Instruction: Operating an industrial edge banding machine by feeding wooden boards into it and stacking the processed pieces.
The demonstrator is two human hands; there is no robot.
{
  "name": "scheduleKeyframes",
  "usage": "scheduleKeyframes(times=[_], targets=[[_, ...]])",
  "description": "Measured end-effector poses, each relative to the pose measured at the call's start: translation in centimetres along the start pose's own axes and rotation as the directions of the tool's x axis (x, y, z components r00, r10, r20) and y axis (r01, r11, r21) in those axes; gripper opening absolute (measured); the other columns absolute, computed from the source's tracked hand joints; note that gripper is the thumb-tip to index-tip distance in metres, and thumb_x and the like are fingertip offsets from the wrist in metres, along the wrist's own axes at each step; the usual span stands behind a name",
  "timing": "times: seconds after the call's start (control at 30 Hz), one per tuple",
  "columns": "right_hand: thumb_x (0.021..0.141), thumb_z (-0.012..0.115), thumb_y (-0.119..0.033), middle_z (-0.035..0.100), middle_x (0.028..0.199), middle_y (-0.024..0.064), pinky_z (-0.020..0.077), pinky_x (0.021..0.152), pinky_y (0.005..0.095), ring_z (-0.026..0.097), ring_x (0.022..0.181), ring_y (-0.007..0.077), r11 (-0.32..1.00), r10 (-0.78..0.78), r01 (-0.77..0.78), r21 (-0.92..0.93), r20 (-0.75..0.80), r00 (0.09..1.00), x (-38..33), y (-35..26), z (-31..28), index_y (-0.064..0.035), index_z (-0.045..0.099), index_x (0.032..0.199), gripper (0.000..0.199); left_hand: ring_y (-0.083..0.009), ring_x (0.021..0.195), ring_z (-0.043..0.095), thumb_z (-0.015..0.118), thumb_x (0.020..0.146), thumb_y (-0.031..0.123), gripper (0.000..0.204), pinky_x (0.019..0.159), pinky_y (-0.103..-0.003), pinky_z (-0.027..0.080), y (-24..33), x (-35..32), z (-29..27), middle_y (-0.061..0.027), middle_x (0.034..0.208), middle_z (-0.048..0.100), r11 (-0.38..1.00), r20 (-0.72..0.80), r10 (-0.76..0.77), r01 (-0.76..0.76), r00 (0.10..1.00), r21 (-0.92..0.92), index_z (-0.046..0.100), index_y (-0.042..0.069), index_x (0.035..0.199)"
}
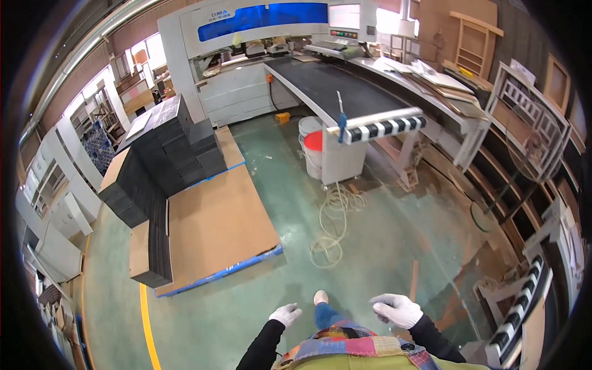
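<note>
My left hand (287,315) and right hand (399,311) hang empty, fingers half-curled, beyond which black panels (161,151) sit on brown board (216,216), presumably for protection.

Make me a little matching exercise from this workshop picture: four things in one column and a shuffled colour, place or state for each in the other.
Things:
1. Left hand
2. Front bucket
3. Tube
4. Stacks

Descriptions:
A. Lying in loose loops on the green floor
B. White with a red top
C. Black-sided, at the left of the scene
D. White-gloved, holding nothing

Right pairs: 1-D, 2-B, 3-A, 4-C
</note>
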State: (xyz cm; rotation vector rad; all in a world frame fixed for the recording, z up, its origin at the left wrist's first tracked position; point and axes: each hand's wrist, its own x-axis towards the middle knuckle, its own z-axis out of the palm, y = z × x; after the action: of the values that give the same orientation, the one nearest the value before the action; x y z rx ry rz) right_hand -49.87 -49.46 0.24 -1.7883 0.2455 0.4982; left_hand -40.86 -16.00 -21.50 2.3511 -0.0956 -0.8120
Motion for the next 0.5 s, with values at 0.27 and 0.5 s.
scheduleKeyframes(times=[0.27,0.5], targets=[[0.091,0.057,-0.023,0.059,0.071,0.0022,0.0470,0.060,0.0256,0.055,0.062,0.0088,0.992,-0.085,0.074,-0.107,-0.095,0.992,24.3,-15.5,-4.5,0.0023,0.061,0.111,0.032,-0.0266,0.086,0.067,0.063,0.078,0.033,0.036,0.075,-0.041,0.053,-19.9,15.4,-11.9,-0.0109,0.093,0.070,0.810,0.225,-0.390,0.217,0.893,0.545,0.064,0.013,0.108],[0.092,0.057,-0.026,0.064,0.086,0.0069,0.0482,0.070,0.0261,0.058,0.076,0.0111,0.814,-0.319,0.420,-0.401,0.296,0.900,46.3,-30.5,-1.3,0.0006,0.061,0.113,0.034,-0.0297,0.096,0.065,0.060,0.077,0.039,0.044,0.082,-0.042,0.052,-18.9,22.1,-15.3,-0.0117,0.106,0.067,0.793,0.215,-0.511,0.360,0.832,0.492,0.062,0.015,0.114]])
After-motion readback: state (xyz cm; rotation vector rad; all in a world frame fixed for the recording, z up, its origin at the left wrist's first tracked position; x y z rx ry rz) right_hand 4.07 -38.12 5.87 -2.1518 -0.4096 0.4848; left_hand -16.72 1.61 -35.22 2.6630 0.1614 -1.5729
